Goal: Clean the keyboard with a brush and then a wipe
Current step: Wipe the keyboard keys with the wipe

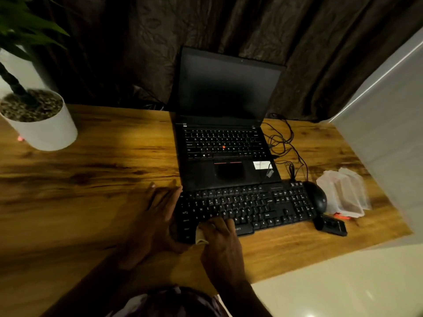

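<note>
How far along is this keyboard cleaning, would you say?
Brushing looks done, since wiping is under way. In hand: the right hand holds a wipe against the lower-left keys of the keyboard while the left hand steadies its left end. Left: probably the keys further right, though how much is already wiped cannot be told.

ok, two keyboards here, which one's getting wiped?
The external keyboard in front of the laptop: the right hand holds a wipe on it; laptop's own keys untouched.

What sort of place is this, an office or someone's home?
Probably a home desk: an open black laptop and a black external keyboard sit on a wood-grain tabletop, beside a plant in a white pot, with dark curtains behind.
</note>
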A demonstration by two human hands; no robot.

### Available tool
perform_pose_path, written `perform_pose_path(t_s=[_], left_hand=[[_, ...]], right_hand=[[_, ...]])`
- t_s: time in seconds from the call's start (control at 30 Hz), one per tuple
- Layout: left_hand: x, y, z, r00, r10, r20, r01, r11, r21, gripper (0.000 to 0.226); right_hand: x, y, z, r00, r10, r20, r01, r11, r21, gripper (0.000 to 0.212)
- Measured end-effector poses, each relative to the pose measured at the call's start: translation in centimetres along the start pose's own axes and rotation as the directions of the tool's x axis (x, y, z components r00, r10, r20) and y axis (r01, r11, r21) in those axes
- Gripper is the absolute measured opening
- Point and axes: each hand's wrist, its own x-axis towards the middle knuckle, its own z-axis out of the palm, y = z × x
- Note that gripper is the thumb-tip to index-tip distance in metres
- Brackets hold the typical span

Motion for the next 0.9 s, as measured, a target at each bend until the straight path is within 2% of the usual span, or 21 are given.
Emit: perform_pose_path(t_s=[0.07, 0.23, 0.37, 0.43, 0.6, 0.77, 0.9], left_hand=[[-0.1, 0.1, -0.1, 1.0, 0.012, -0.012, -0.012, 1.0, -0.013, 0.145], [-0.6, 0.7, -0.6, 0.998, 0.002, -0.07, -0.007, 0.998, -0.062, 0.148], [-0.6, 0.6, -0.6, 0.998, 0.015, -0.054, -0.018, 0.998, -0.066, 0.148], [-0.6, 0.5, -0.5, 0.999, 0.014, -0.053, -0.017, 0.998, -0.068, 0.147], [-0.6, 1.1, -0.9, 0.997, -0.011, -0.078, 0.007, 0.998, -0.056, 0.146], [-0.7, 1.0, -0.6, 0.997, -0.033, -0.065, 0.029, 0.998, -0.063, 0.146], [-0.7, 1.0, -0.5, 0.997, -0.042, -0.067, 0.036, 0.996, -0.087, 0.144]], right_hand=[[-0.2, 0.4, -0.1, 1.0, -0.007, -0.006, 0.007, 1.0, 0.013, 0.04], [0.5, 3.4, -0.8, 0.987, 0.158, -0.016, -0.158, 0.987, -0.015, 0.058], [0.1, 2.2, -0.7, 1.0, 0.013, 0.021, -0.014, 0.999, 0.032, 0.056], [0.0, 2.2, -0.6, 1.0, -0.011, 0.029, 0.01, 0.999, 0.049, 0.056], [0.7, 4.5, -1.1, 0.975, 0.223, 0.006, -0.223, 0.975, 0.014, 0.059], [0.4, 4.9, -1.4, 0.988, 0.157, -0.002, -0.157, 0.987, -0.021, 0.064], [0.5, 6.8, -2.2, 0.959, 0.282, -0.033, -0.282, 0.959, -0.005, 0.06]])
